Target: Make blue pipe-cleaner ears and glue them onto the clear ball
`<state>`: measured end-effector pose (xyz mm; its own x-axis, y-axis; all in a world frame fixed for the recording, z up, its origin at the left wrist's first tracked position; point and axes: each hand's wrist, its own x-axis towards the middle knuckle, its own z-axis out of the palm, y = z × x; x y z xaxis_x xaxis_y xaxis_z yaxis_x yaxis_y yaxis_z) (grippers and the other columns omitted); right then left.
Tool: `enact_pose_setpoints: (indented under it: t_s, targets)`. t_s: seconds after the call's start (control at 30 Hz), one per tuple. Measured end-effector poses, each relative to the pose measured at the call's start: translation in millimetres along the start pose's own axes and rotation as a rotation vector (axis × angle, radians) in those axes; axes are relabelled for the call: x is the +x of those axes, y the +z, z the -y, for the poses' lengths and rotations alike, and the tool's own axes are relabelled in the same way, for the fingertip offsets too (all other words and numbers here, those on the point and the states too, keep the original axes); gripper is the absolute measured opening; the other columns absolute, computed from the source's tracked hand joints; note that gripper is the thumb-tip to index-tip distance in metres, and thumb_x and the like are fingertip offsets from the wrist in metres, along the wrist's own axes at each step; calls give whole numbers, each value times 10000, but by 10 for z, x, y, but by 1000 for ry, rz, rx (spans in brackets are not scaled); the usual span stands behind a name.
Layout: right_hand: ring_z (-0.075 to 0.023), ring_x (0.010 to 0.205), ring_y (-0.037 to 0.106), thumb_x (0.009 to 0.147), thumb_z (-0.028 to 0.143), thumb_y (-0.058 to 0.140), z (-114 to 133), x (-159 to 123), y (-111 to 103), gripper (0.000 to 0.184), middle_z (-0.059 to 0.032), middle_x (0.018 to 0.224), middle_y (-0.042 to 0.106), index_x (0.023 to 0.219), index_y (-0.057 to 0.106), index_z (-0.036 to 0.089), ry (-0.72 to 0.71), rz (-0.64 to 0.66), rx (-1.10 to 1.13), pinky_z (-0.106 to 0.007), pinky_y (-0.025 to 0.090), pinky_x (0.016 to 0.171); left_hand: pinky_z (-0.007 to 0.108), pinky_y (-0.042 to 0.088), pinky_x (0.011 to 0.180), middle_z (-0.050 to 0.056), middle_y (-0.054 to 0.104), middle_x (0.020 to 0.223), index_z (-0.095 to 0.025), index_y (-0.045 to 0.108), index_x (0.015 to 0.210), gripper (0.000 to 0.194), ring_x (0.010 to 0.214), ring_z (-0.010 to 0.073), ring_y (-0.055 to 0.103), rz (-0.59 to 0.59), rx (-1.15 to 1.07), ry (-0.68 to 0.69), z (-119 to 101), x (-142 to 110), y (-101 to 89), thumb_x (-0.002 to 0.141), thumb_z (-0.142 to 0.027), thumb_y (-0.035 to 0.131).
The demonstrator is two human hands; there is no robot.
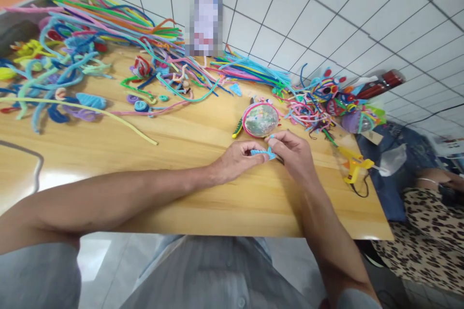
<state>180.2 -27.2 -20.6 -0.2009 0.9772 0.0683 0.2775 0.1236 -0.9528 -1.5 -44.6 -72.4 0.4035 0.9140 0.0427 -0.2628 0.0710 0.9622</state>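
Low over the wooden table, my left hand (237, 157) is closed around a small light-blue piece of coiled pipe cleaner (261, 153). My right hand (290, 147) meets it from the other side, thumb and forefinger pinched on the blue strand at its end. Just beyond my fingers lies a clear round plastic ball (261, 119) with a pink pipe-cleaner ring about it. Pliers with green and yellow handles (237, 128) rest partly under the ball's left side. A dark thin tool tip shows below my right hand; its kind is hidden.
Bundles of coloured pipe cleaners (108, 19) line the wall on the left, with loose bent pieces in front. A yellow glue gun (353, 163) sits at the right edge. A blurred-out phone-like object (206, 21) leans on the tiles. Another person in leopard print (431, 222) sits at right.
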Motion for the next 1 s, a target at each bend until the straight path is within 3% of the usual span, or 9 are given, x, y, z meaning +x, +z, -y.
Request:
enact_pose_setpoints:
  t_s: [0.27, 0.7, 1.0]
  targets:
    - [-136, 651, 575, 887, 317, 724, 17, -90, 8, 121, 23, 705, 681, 824, 757, 220, -121, -56, -192, -278, 458, 626, 272, 435, 738, 13, 690, 835, -153, 763, 917, 295, 758, 134, 565, 8, 10, 19, 144, 14, -6, 846, -440, 770]
    - [-150, 631, 619, 909, 230, 698, 34, -191, 54, 78, 36, 701, 717, 872, 753, 271, -365, -168, -474, -295, 505, 631, 266, 299, 611, -43, 514, 688, -179, 675, 831, 310, 646, 117, 399, -76, 85, -91, -9, -9, -24, 854, -487, 699]
    - [-192, 811, 721, 922, 131, 670, -65, -234, 108, 198, -11, 945, 799, 982, 753, 300, -531, -166, -494, -359, 563, 724, 278, 354, 650, -28, 580, 735, -172, 686, 907, 322, 661, 113, 451, -156, -84, -67, 3, 38, -22, 843, -484, 739]
